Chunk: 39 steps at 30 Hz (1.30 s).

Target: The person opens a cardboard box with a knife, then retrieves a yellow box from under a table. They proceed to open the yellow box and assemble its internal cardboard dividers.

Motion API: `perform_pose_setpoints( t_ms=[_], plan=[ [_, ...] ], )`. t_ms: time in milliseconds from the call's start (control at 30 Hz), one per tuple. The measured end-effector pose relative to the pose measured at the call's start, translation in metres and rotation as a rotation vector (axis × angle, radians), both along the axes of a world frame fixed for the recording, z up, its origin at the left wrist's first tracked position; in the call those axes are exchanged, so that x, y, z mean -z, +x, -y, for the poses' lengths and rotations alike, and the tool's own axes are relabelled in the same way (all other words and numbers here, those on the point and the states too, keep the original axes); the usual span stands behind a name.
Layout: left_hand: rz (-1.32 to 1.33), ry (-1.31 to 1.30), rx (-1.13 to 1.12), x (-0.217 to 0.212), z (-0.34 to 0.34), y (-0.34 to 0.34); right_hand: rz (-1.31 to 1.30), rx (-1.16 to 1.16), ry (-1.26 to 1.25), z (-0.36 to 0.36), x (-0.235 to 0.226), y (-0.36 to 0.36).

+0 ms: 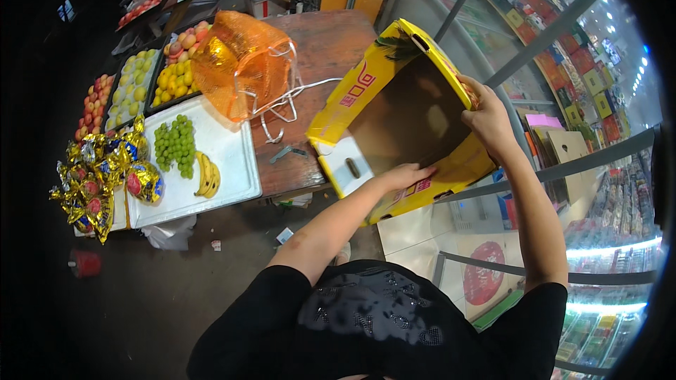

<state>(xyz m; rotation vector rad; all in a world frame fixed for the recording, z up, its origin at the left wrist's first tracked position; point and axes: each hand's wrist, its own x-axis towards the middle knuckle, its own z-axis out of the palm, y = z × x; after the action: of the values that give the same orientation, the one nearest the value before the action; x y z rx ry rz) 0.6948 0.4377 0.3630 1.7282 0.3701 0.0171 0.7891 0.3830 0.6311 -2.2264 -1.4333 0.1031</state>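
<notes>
A yellow cardboard box (338, 109) with an open top and a brown inside is tilted up in front of me, off the right side of the wooden table. My right hand (487, 114) is closed round its far right rim. Over the near wall lies my left hand (408, 176), its fingers reaching inside against the cardboard; part of its grip is hidden. One white end flap with a slot shows at the box's left. Nothing is seen lying in the box.
On the wooden table (331, 35) sit an orange mesh bag (243, 63) with white cords and a grey metal tool (287, 153). A white foam tray (236, 179) holds green grapes (174, 144) and bananas (207, 174). Gold-wrapped fruit (91, 186) stands left; a glass-and-metal frame (549, 21) rises right.
</notes>
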Motion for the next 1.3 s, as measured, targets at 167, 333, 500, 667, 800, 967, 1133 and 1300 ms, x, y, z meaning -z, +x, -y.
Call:
perform_pose_setpoints(
  t_ms=[167,333,500,667,800,967,1133,1300],
  plan=[
    [-0.022,-0.089,0.0,-0.02,0.008,-0.03,-0.354,0.011,0.065,0.011,0.022,0.06],
    [-0.115,0.14,-0.225,-0.025,0.002,-0.038,-0.283,0.037,0.016,0.012,0.094,0.127],
    [-0.113,0.759,-0.318,-0.055,-0.003,-0.03,-0.665,0.211,-0.047,0.019,0.129,0.181],
    [-0.156,0.977,-0.266,-0.049,-0.001,-0.033,-0.153,-0.337,-0.057,0.031,0.135,0.132],
    [0.184,1.183,-0.33,-0.048,0.011,-0.017,0.44,-0.544,-0.195,0.057,0.157,0.082],
    [0.067,0.924,-0.377,-0.048,0.033,-0.046,0.349,-0.433,-0.164,0.076,0.193,0.08],
    [-0.063,0.309,-0.908,-0.049,-0.034,-0.132,0.411,-0.393,0.052,0.097,0.204,0.072],
    [-0.6,0.756,-0.825,0.005,-0.093,-0.163,0.415,-0.373,0.164,0.108,0.211,0.071]
  ],
)
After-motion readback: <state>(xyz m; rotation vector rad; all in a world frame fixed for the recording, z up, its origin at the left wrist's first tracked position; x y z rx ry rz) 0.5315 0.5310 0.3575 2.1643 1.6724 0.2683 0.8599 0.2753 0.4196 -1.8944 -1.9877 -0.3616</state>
